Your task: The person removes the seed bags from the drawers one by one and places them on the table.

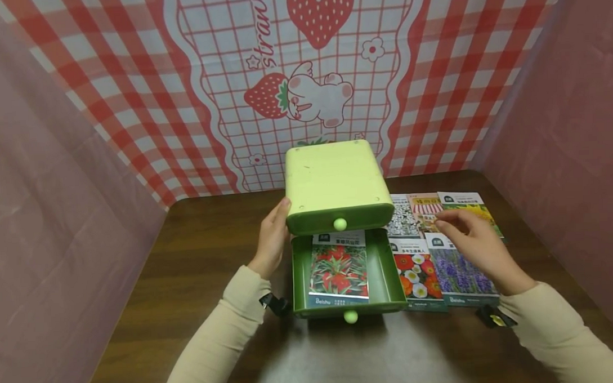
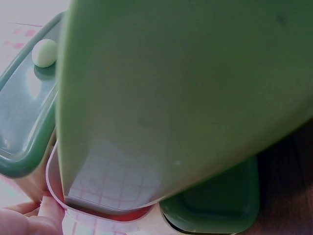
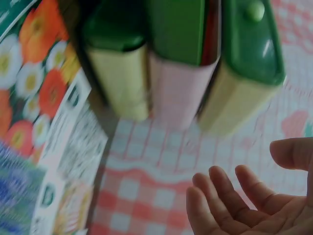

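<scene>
A small stacked drawer cabinet [image 1: 336, 179] with a pale yellow-green top and green drawer fronts stands at the centre of the table. Its middle drawer [image 1: 387, 273] is pulled out toward me. Inside lies a seed packet [image 1: 338, 269] with red flowers. My left hand [image 1: 270, 242] rests against the cabinet's left side, and fingertips touch the pink middle tier [image 2: 142, 215] in the left wrist view. Over the packets on the right hovers my right hand [image 1: 483, 250], loosely curled and holding nothing. Beneath it lie a purple-flower packet [image 1: 461, 276] and a yellow-flower packet [image 1: 482, 211].
Also right of the cabinet lie a poppy packet [image 1: 418, 275], a white-flower packet [image 1: 402, 219] and a packet with a striped awning [image 1: 422, 201]. Behind the table [image 1: 202, 257] hangs a red-and-white checked strawberry cloth [image 1: 222, 98]. Pink fabric [image 1: 49, 234] hangs on both sides.
</scene>
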A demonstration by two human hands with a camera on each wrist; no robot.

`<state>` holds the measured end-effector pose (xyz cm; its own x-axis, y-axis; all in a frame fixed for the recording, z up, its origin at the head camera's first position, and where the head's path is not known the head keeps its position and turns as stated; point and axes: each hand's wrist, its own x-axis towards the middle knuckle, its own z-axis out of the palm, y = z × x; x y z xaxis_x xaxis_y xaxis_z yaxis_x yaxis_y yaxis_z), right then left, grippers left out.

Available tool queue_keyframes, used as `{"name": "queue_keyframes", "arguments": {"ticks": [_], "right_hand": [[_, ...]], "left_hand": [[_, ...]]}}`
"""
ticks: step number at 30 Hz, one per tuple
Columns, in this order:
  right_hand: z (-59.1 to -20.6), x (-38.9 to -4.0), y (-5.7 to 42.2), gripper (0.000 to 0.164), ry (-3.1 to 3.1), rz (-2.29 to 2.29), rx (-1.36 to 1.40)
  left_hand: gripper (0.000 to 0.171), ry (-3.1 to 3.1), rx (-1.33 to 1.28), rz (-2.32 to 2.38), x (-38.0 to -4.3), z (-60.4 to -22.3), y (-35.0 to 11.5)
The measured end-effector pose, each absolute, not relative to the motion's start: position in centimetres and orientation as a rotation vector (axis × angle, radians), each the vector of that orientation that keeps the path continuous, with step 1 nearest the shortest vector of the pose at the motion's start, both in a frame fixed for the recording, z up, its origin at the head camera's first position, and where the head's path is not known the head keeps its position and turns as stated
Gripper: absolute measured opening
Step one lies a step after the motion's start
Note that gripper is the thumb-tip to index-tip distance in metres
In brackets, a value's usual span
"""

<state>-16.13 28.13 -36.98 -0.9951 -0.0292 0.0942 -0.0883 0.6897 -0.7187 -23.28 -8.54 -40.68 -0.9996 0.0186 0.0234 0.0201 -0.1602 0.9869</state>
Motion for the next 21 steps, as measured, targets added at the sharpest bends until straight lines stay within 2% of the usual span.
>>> {"name": "queue_keyframes", "arguments": {"ticks": [12, 17, 21], "right_hand": [[-36.4, -14.9, 20.8, 0.034, -2.847, 1.109, 0.479], [-37.0, -15.3, 18.7, 0.036, -2.893, 1.073, 0.579], [-37.4, -15.9, 17.4, 0.047, -2.996, 0.98, 0.625]], "left_hand": [[0.059, -2.03, -0.039, -2.394, -23.2, -40.5, -8.5], [0.058, -2.032, -0.041, -2.392, -23.2, -40.4, -8.5], [0.057, -2.03, -0.042, -2.395, -23.2, -40.4, -8.5]]}}
